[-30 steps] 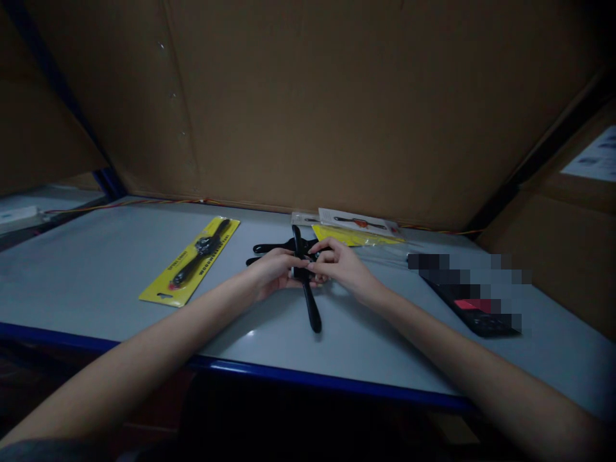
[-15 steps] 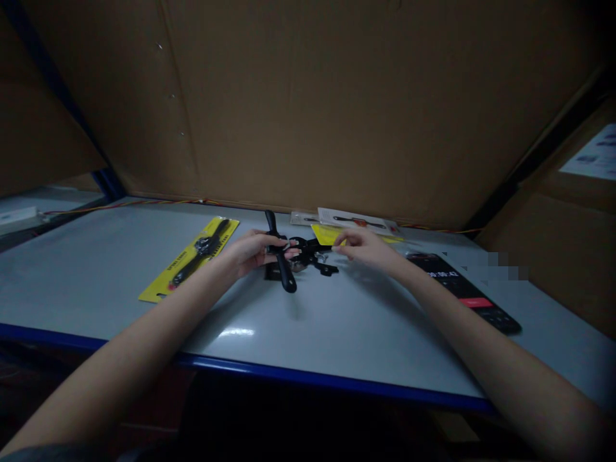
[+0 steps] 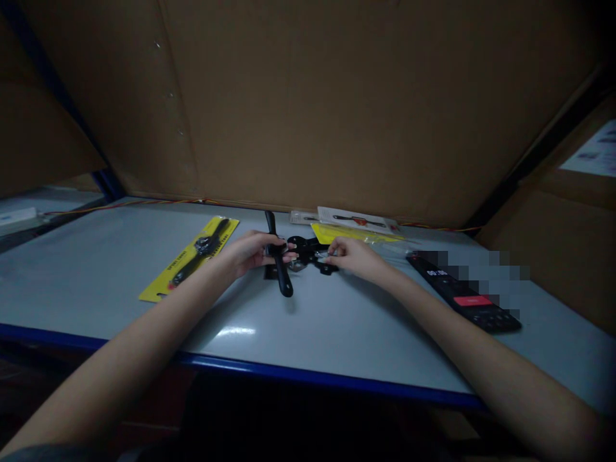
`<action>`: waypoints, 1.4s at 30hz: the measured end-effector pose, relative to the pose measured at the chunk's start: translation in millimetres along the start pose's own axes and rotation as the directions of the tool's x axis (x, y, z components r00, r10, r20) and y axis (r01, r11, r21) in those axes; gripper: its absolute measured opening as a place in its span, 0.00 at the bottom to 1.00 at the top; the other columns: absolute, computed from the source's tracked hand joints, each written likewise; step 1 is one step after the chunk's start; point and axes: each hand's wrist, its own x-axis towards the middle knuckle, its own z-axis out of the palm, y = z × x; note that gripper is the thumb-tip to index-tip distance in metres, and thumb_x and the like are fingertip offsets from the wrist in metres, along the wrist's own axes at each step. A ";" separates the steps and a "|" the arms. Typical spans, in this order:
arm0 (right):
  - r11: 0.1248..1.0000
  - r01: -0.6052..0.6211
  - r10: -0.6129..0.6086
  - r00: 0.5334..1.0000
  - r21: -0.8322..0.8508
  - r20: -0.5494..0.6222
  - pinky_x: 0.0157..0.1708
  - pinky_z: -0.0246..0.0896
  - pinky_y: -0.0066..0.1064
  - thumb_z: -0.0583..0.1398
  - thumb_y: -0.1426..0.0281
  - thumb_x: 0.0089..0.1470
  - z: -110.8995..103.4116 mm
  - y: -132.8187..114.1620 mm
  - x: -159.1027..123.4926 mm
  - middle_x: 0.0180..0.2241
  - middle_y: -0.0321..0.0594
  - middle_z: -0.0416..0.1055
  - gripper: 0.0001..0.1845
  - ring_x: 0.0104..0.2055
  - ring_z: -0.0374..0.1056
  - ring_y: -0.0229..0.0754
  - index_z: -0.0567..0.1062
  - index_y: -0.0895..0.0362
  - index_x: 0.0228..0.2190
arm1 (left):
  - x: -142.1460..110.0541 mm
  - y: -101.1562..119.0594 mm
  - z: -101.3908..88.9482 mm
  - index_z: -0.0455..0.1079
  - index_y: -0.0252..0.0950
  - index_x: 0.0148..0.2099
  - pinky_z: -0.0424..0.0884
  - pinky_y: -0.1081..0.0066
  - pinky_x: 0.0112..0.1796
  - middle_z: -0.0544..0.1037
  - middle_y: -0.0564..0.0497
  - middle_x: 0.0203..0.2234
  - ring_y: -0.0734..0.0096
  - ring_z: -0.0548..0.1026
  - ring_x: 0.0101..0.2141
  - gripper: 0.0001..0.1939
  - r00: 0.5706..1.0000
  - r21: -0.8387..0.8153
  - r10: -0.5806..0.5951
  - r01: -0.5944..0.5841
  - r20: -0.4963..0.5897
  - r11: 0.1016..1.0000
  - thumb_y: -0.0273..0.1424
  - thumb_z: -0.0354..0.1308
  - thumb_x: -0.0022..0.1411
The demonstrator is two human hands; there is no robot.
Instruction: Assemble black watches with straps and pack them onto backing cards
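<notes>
My left hand [image 3: 255, 251] is wrapped round the middle of a long black tool [image 3: 278, 260], which it holds just above the grey table [image 3: 337, 321], the tool's lower end pointing towards me. My right hand [image 3: 351, 256] rests to its right, fingers curled and pinching at a small pile of black tools [image 3: 308, 250] lying on the table. Whether it has one in its grip is unclear in the dim light.
A yellow card with a black tool [image 3: 192, 260] lies to the left. Behind the pile are a yellow card [image 3: 346, 234] and a white packaged tool [image 3: 356, 221]. A dark phone [image 3: 464, 298] lies at the right. Cardboard walls [image 3: 312, 96] close in the back.
One second ago both hands held the black tool at the centre. The left hand then carried it left and back; the right hand let go, reached toward the yellow card, then dropped onto the black pile.
</notes>
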 end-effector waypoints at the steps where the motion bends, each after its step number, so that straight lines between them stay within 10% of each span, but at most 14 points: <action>1: 1.000 0.004 -0.004 1.000 -0.014 0.001 0.21 0.45 0.27 0.60 0.65 0.44 -1.3 0.4 -0.3 0.20 0.33 0.65 0.08 0.23 0.58 0.36 0.70 0.57 0.27 | 0.3 -0.8 -0.6 0.69 0.20 0.40 0.73 0.68 0.39 0.77 0.35 0.33 0.64 0.77 0.33 0.10 1.000 -0.002 0.000 0.000 -0.001 1.000 0.19 0.55 0.54; 6: 0.991 0.133 -0.133 0.984 -0.007 -0.120 0.23 0.49 0.28 0.58 0.68 0.45 -14.0 -1.5 -3.4 0.22 0.35 0.66 0.04 0.25 0.61 0.37 0.68 0.56 0.25 | 2.6 -4.2 -3.6 0.69 0.20 0.39 0.71 0.66 0.43 0.76 0.32 0.37 0.62 0.77 0.35 0.10 0.996 -0.010 -0.031 0.032 0.081 0.999 0.20 0.55 0.54; 14: 0.769 0.148 -0.126 0.989 0.622 -0.080 0.22 0.60 0.29 0.58 0.62 0.49 -16.1 -38.1 -16.9 0.21 0.35 0.69 0.11 0.21 0.66 0.37 0.66 0.56 0.32 | -9.3 -10.7 17.6 0.68 0.22 0.41 0.72 0.68 0.41 0.77 0.37 0.36 0.65 0.78 0.33 0.15 0.976 0.017 -0.063 0.061 0.207 0.998 0.13 0.56 0.48; 34: 0.890 0.430 -0.433 0.901 0.154 -0.009 0.27 0.51 0.27 0.51 0.74 0.54 -3.2 -62.7 -37.4 0.26 0.37 0.67 0.06 0.27 0.63 0.36 0.66 0.56 0.35 | -10.6 -27.8 27.4 0.69 0.25 0.37 0.73 0.64 0.40 0.78 0.40 0.31 0.66 0.78 0.31 0.14 0.965 0.134 -0.011 -0.026 0.263 0.991 0.16 0.61 0.45; 42: 0.876 0.321 -0.349 0.937 0.361 0.014 0.23 0.54 0.26 0.54 0.69 0.54 -6.3 -63.7 -37.5 0.24 0.35 0.69 0.07 0.24 0.64 0.35 0.70 0.58 0.34 | -9.4 -26.3 27.3 0.69 0.25 0.39 0.73 0.66 0.39 0.78 0.41 0.30 0.66 0.78 0.31 0.17 0.961 0.070 -0.030 0.012 0.274 0.998 0.13 0.60 0.43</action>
